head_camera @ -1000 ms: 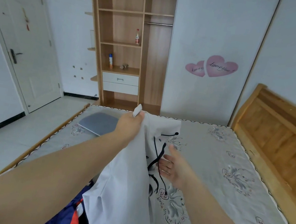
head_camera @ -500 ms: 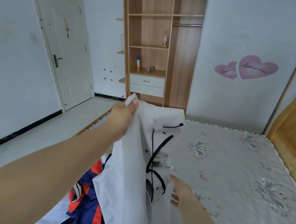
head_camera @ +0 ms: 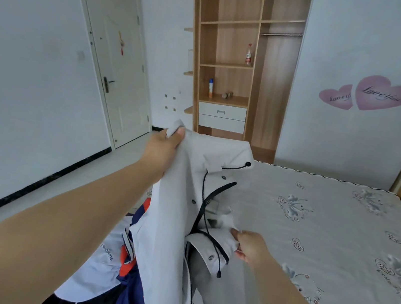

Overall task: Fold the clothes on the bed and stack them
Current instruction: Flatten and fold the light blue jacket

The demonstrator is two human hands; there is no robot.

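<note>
Both hands grip white jacket (head_camera: 181, 201) | left hand (head_camera: 161, 149) high | right hand (head_camera: 250, 246) low

head view: worn on the head, near the hands, facing forward and down across the bed (head_camera: 327, 224)

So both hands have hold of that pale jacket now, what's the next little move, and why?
Probably draw the two hands apart and lay the jacket flat on the bare bedspread. The left hand holds one edge up high, the right hand pinches a lower flap, and the cloth between hangs bunched, too crumpled to fold. The blue and red clothes wait underneath.
</note>
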